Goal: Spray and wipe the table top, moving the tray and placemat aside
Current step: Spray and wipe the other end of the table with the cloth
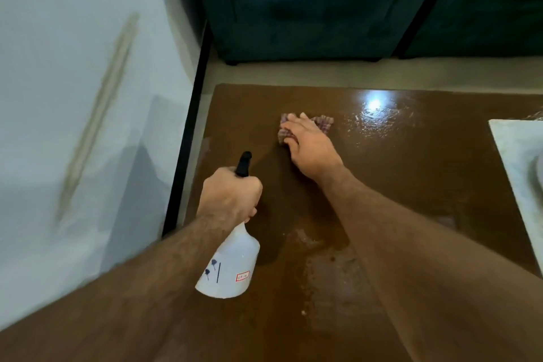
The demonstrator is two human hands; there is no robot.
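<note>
The brown table top (pixel 411 173) shines with wet streaks and droplets under a light glare. My right hand (pixel 311 147) lies flat, fingers spread, pressing a checked pink cloth (pixel 323 122) onto the far left part of the table. My left hand (pixel 229 197) is closed around the neck of a white spray bottle (pixel 232 264) with a black nozzle, held tilted above the table's left side. A pale placemat (pixel 517 161) carrying what looks like a tray or plate shows at the right edge, mostly cut off.
A white wall (pixel 73 97) with a black skirting strip runs along the left of the table. Beyond the table's far edge is a strip of pale floor and a dark teal sofa (pixel 308 9).
</note>
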